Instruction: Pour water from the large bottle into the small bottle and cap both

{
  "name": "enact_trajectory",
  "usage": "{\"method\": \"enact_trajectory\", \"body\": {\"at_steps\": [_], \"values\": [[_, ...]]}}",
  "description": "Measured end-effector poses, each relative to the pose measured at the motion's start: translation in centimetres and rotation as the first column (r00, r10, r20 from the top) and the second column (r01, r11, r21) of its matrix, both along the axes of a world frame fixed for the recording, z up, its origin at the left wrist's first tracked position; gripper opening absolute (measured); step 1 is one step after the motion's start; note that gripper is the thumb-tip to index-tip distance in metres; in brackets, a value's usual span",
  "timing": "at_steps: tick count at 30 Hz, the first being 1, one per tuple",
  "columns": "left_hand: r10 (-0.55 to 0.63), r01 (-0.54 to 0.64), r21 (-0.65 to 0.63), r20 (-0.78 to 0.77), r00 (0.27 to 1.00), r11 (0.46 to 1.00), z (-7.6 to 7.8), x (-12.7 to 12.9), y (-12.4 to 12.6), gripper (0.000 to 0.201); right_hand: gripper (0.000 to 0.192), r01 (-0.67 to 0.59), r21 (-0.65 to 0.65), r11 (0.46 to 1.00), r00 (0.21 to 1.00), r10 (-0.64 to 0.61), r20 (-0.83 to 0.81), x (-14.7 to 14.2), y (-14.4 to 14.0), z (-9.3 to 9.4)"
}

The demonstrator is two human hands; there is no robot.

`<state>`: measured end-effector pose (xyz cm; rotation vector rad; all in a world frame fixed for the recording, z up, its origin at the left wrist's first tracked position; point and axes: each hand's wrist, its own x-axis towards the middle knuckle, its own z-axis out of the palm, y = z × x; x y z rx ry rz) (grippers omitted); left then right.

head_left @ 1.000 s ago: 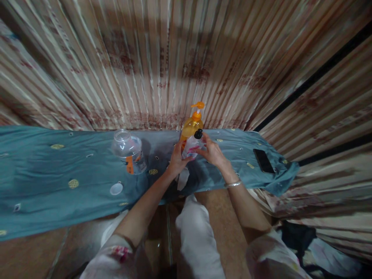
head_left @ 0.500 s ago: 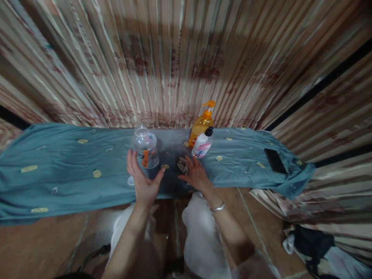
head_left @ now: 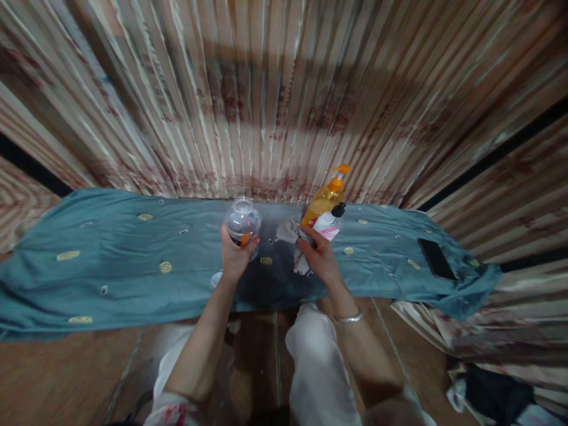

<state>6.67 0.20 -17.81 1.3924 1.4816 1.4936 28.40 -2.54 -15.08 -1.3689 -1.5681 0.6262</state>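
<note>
My left hand [head_left: 234,256] grips a clear glass jar [head_left: 242,222] with an orange label, standing on the teal cloth [head_left: 115,266]. Just right of it, my right hand [head_left: 318,255] holds a crumpled grey-white rag [head_left: 291,239] lifted off the cloth. Behind the rag stand an orange pump bottle [head_left: 326,201] and a small white bottle with a black cap [head_left: 329,222], close together. A small white lid [head_left: 216,278] lies on the cloth below the jar, partly hidden by my left wrist.
A black phone [head_left: 436,258] lies on the cloth's right end. A striped curtain [head_left: 266,100] hangs close behind the covered surface. My white-clad knees [head_left: 315,361] are below, over a brown floor. Dark clutter sits at the lower right.
My hands let go of the small white bottle, which now stands by the pump bottle. My left hand moved to the jar and gripped it. My right hand picked up the rag.
</note>
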Motion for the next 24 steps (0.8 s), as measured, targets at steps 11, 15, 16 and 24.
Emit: {"method": "enact_trajectory", "body": {"at_steps": [11, 15, 16, 24], "values": [[-0.015, 0.011, 0.037, 0.106, 0.994, 0.999, 0.3, 0.2, -0.7, 0.073, 0.047, -0.175, 0.154, 0.972, 0.982, 0.183, -0.040, -8.7, 2.6, 3.4], [-0.077, 0.074, 0.032, 0.107, 0.991, 0.997, 1.0, 0.0, -1.4, 0.076, 0.047, -0.142, 0.059, 0.988, 0.984, 0.147, -0.097, -7.3, 2.0, 3.4], [-0.105, 0.102, 0.027, 0.122, 0.987, 0.994, 1.2, 0.0, -1.5, 0.076, 0.046, -0.151, 0.092, 0.984, 0.983, 0.160, -0.093, -6.9, 1.9, 3.9], [-0.284, 0.342, -0.153, 0.309, 0.908, 0.927, 2.3, 0.6, -3.5, 0.078, 0.033, -0.540, 0.004, 0.842, 0.840, 0.539, -0.067, -6.0, 5.1, 9.8]]}}
